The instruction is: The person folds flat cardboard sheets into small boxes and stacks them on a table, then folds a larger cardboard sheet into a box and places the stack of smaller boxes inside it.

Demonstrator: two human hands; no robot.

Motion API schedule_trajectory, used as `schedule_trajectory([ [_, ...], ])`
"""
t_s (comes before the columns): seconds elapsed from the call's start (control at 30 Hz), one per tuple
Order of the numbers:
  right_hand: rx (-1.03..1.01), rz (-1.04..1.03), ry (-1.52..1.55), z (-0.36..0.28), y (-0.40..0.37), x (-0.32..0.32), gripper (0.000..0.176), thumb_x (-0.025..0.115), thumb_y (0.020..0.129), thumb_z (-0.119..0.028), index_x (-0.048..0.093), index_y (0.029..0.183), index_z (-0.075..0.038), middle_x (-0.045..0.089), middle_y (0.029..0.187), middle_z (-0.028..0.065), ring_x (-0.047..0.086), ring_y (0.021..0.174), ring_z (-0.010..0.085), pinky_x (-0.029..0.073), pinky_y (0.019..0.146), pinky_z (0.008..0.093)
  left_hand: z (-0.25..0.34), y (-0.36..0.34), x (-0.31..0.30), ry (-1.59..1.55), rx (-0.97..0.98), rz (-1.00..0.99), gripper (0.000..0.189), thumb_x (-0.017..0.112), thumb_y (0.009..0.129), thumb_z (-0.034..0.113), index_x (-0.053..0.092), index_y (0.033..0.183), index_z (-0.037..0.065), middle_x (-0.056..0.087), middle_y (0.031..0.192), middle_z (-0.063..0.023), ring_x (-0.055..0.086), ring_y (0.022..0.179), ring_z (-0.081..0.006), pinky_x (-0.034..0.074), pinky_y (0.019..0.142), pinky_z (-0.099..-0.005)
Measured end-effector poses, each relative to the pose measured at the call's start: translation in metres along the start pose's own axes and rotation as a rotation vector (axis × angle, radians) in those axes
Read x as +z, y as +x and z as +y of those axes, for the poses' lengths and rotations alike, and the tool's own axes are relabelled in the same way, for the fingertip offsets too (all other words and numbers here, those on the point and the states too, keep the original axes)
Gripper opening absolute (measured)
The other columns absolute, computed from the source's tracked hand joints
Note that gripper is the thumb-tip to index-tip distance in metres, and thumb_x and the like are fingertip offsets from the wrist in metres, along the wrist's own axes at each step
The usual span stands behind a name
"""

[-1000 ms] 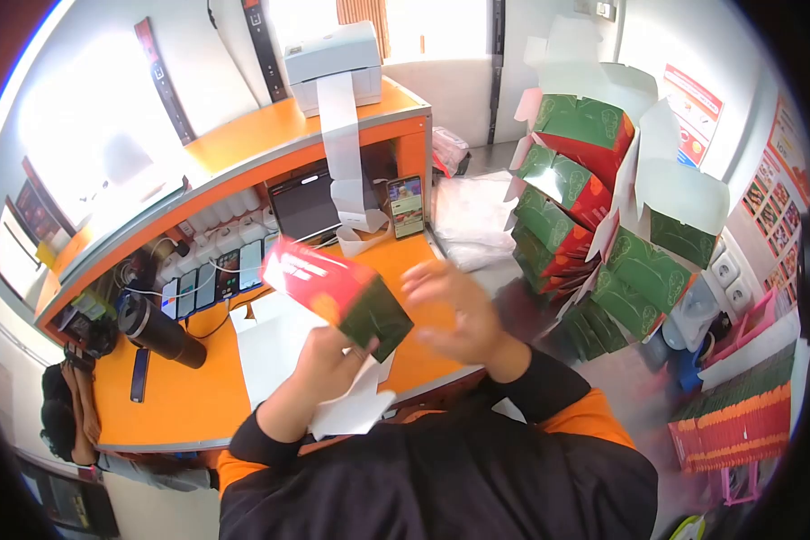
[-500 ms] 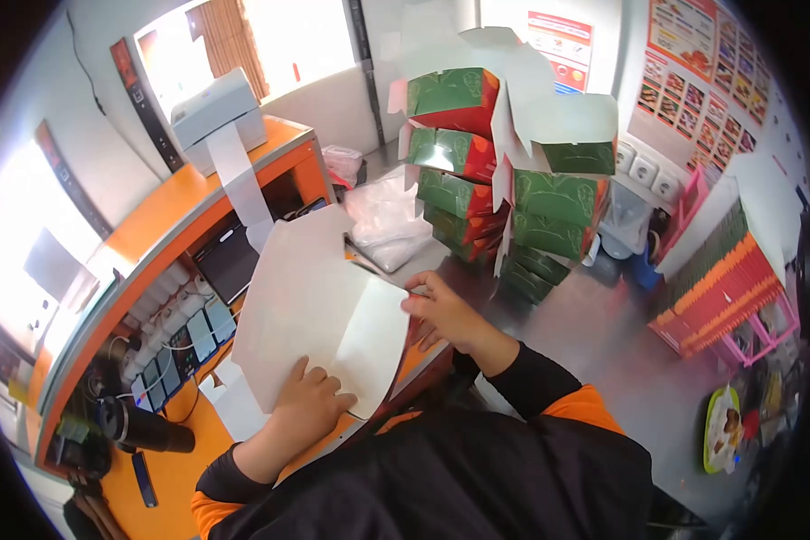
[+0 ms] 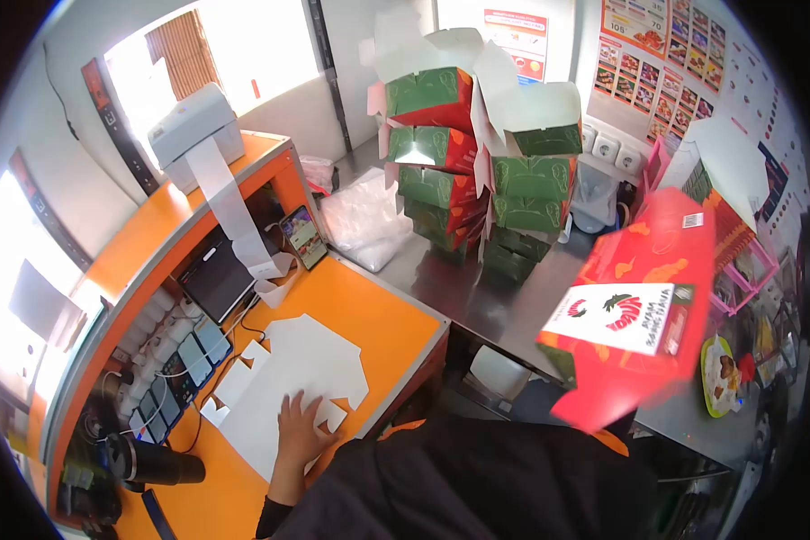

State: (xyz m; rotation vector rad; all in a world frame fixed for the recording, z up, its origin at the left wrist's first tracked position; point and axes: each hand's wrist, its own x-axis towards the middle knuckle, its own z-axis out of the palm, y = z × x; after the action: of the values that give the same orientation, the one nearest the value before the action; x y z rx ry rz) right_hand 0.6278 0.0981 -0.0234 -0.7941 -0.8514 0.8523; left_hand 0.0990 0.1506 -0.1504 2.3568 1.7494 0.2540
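Note:
My left hand lies with fingers spread on a flat white cardboard sheet on the orange desk. At the right a red carton with a white printed label is held up, slightly blurred. My right hand is hidden behind that carton; only part of the sleeve shows below it. Two stacks of open green and red boxes stand on the metal counter ahead.
A label printer with a long paper strip sits on the left shelf. Phones and a black tumbler are at the left. Plastic bags lie by the boxes. A green-rimmed plate is at the right.
The carton that both hands were on has swung to the far right, its red printed side now showing. My left hand has left it and rests on the white sheet. The view has shifted.

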Motion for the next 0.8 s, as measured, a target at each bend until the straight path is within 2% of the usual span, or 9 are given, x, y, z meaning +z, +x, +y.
schedule_trajectory([
  [0.07,0.101,0.117,-0.022,0.007,-0.008,-0.053,0.053,0.055,0.070,-0.033,0.049,0.113,-0.002,0.058,0.099,0.0111,0.058,0.088,0.0223,0.048,0.080,0.0364,-0.007,-0.003,0.000,0.092,-0.126,-0.281,0.082,0.075,0.058,0.047,0.046,0.128,0.015,0.026,0.141,-0.0197,0.020,0.129,-0.0449,0.022,0.104,-0.0524],
  [0.17,0.229,0.470,-0.125,0.045,-0.016,-0.126,0.057,0.053,0.069,-0.042,0.051,0.112,-0.005,0.060,0.098,0.0107,0.059,0.085,0.0227,0.048,0.071,0.0344,-0.038,0.000,0.005,-0.027,-0.007,-0.287,0.080,0.076,0.057,0.046,0.049,0.125,0.014,0.027,0.140,-0.0193,0.021,0.128,-0.0452,0.024,0.105,-0.0481],
  [0.27,0.442,0.698,-0.321,0.079,-0.014,-0.179,0.052,0.058,0.068,-0.045,0.054,0.109,-0.014,0.059,0.096,0.0043,0.055,0.078,0.0180,0.041,0.065,0.0301,-0.047,0.006,-0.009,-0.188,-0.036,-0.343,0.064,0.077,0.059,0.040,0.059,0.112,0.009,0.043,0.130,-0.0182,0.037,0.122,-0.0366,0.032,0.101,-0.0395],
  [0.4,0.446,0.762,-0.227,0.120,0.017,-0.214,0.055,0.061,0.070,-0.052,0.053,0.113,-0.018,0.053,0.112,0.0017,0.048,0.099,0.0171,0.040,0.075,0.0326,-0.042,0.011,-0.032,-0.215,-0.090,-0.410,0.049,0.077,0.059,0.033,0.065,0.098,0.007,0.058,0.111,-0.0145,0.054,0.104,-0.0291,0.043,0.088,-0.0356],
  [0.47,0.398,0.890,-0.244,0.115,0.031,-0.180,0.057,0.058,0.077,-0.050,0.047,0.122,-0.018,0.051,0.120,0.0032,0.046,0.107,0.0197,0.041,0.080,0.0346,-0.043,0.006,-0.033,-0.162,-0.087,-0.332,0.045,0.074,0.061,0.034,0.065,0.096,0.007,0.063,0.098,-0.0148,0.058,0.092,-0.0305,0.045,0.081,-0.0368],
  [0.53,0.251,0.919,-0.133,0.126,0.048,-0.200,0.056,0.058,0.081,-0.044,0.047,0.122,-0.008,0.056,0.110,0.0078,0.054,0.093,0.0219,0.045,0.076,0.0346,-0.038,0.006,-0.036,-0.121,-0.231,-0.410,0.032,0.060,0.075,0.034,0.065,0.088,0.005,0.064,0.081,-0.0163,0.061,0.079,-0.0335,0.047,0.073,-0.0383],
  [0.6,-0.348,0.848,-0.927,0.142,0.059,-0.248,0.045,0.060,0.084,-0.031,0.050,0.113,0.002,0.059,0.099,0.0102,0.056,0.086,0.0214,0.046,0.073,0.0355,-0.037,-0.001,-0.039,-0.088,-0.307,-0.250,0.026,0.055,0.080,0.028,0.065,0.087,0.005,0.064,0.082,-0.0161,0.060,0.079,-0.0338,0.047,0.072,-0.0392],
  [0.7,-0.639,1.062,-0.853,0.120,0.064,-0.072,0.038,0.052,0.088,-0.029,0.054,0.103,0.006,0.060,0.082,0.0119,0.056,0.081,0.0204,0.046,0.072,0.0336,-0.039,-0.002,-0.059,-0.185,-0.355,0.072,0.022,0.049,0.086,0.022,0.064,0.087,0.006,0.063,0.082,-0.0162,0.059,0.076,-0.0359,0.047,0.070,-0.0412],
  [0.8,-0.669,0.301,-0.571,0.131,0.038,0.089,0.019,0.054,0.085,-0.013,0.054,0.096,0.002,0.057,0.090,0.0119,0.056,0.085,0.0229,0.044,0.075,0.0349,-0.035,0.000,-0.099,-0.219,-0.393,0.362,0.019,0.052,0.086,0.021,0.061,0.086,0.005,0.063,0.079,-0.0151,0.060,0.071,-0.0339,0.047,0.064,-0.0380],
])
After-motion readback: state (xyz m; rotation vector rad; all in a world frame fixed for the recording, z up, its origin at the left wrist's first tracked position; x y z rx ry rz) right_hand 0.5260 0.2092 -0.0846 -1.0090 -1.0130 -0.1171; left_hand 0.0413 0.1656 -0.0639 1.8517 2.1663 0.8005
